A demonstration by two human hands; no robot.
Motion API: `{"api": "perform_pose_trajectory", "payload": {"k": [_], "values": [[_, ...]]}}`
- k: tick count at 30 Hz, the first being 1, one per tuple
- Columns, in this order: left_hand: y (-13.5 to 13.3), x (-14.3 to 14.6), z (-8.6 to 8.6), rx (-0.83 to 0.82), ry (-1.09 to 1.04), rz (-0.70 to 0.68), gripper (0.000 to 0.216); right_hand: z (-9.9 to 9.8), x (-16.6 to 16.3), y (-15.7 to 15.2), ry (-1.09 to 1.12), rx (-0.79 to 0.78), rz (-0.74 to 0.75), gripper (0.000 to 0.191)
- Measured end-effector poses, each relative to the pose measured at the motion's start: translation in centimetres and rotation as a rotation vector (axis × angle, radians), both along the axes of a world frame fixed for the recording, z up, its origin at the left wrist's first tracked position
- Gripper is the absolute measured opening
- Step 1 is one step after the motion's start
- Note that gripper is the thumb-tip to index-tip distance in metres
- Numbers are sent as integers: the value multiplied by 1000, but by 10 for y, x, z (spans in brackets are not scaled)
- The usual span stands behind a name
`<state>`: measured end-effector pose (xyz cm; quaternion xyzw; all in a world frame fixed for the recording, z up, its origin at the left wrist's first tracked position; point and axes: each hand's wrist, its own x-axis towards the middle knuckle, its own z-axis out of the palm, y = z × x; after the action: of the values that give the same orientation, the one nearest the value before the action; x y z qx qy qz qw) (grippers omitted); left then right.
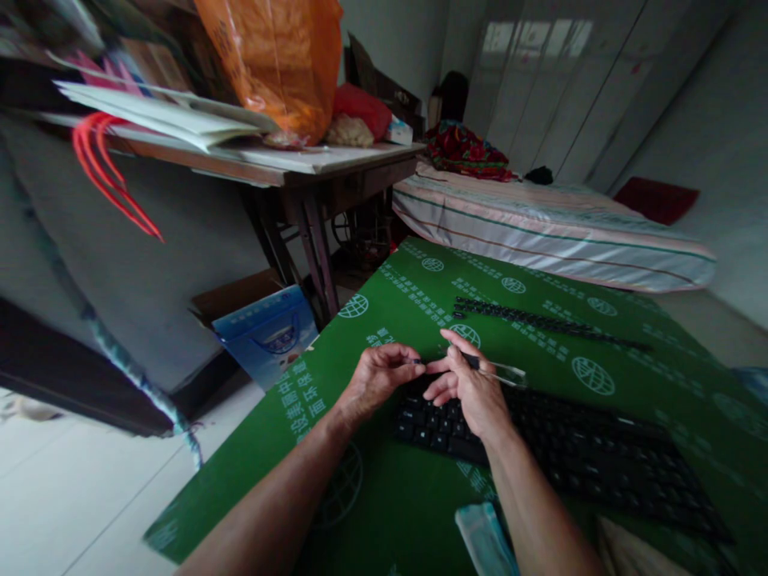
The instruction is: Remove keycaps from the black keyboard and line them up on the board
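Observation:
A black keyboard (564, 452) lies on a green printed board (420, 304). My left hand (378, 380) is closed in a pinch above the keyboard's left end, holding a small dark piece that I cannot name. My right hand (471, 388) touches it from the right and grips a thin clear-handled tool (498, 368) whose tip points toward the left hand. A row of black keycaps (540, 320) lies on the board beyond the hands.
A wooden table (312, 172) piled with papers and an orange bag (276, 56) stands at the left. A bed (540, 224) lies behind the board. A blue box (267, 332) sits on the floor. A pale cloth (483, 536) lies near my right forearm.

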<state>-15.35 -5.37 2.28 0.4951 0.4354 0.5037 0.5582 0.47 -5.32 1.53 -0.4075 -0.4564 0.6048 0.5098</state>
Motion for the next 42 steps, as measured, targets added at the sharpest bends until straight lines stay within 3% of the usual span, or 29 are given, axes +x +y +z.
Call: {"api": "perform_pose_trajectory", "payload": {"k": [6,9,12,16,19,33,37,42], "values": [[-1,0,2,-21,-19,27,20,-6,5,3,-43,54,-67,54],[-1,-1,3,-21,-38,43,21,-11,6,6,-141,230,-151,37],[-1,-1,2,-26,-57,43,23,-10,7,6,-372,482,-156,23],[0,-1,0,-39,-90,1,23,-5,5,3,-623,744,-102,24],[1,-1,-3,-52,-123,-38,24,-6,5,3,-740,815,-96,27],[2,-3,-3,-109,-209,-68,36,-7,8,13,-836,832,-42,21],[4,-4,-3,-76,-106,55,37,-8,30,41,-889,761,-90,18],[9,-7,-9,-61,-12,157,34,-16,70,93,-1198,524,-202,18]]}}
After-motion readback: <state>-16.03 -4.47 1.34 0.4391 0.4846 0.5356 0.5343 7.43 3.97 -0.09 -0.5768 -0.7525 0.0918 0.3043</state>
